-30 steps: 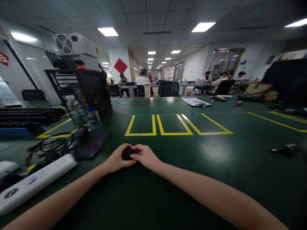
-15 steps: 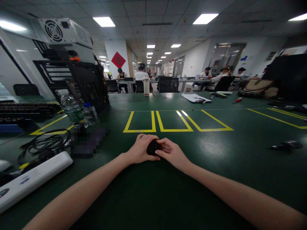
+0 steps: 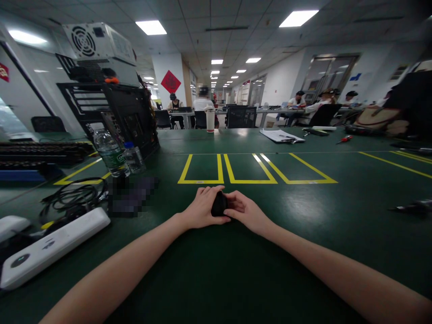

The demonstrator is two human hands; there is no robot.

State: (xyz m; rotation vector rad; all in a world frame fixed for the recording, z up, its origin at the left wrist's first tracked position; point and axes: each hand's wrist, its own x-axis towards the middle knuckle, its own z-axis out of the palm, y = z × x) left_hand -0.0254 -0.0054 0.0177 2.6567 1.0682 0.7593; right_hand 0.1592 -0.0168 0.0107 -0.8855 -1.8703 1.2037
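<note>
A small, rounded black object (image 3: 219,204) is held between my two hands, low over the green table (image 3: 216,279). Its kind cannot be made out, since fingers cover its sides. My left hand (image 3: 201,209) wraps it from the left, thumb below and fingers over the top. From the right, my right hand (image 3: 248,212) grips its edge with curled fingers and the thumb in front. Beyond the hands, yellow tape outlines (image 3: 251,182) mark the tabletop.
To the left are a white power strip (image 3: 56,247), coiled black cables (image 3: 72,198), plastic bottles (image 3: 110,153) and a black computer case (image 3: 131,121). A clipboard (image 3: 281,136), a white cup (image 3: 210,120) and a red-handled tool (image 3: 344,139) lie farther back. A dark tool (image 3: 413,208) is at right.
The whole view has shifted slightly, so things appear a little farther right. Both hands keep hold of the black object, and a bit more of it shows between them.
</note>
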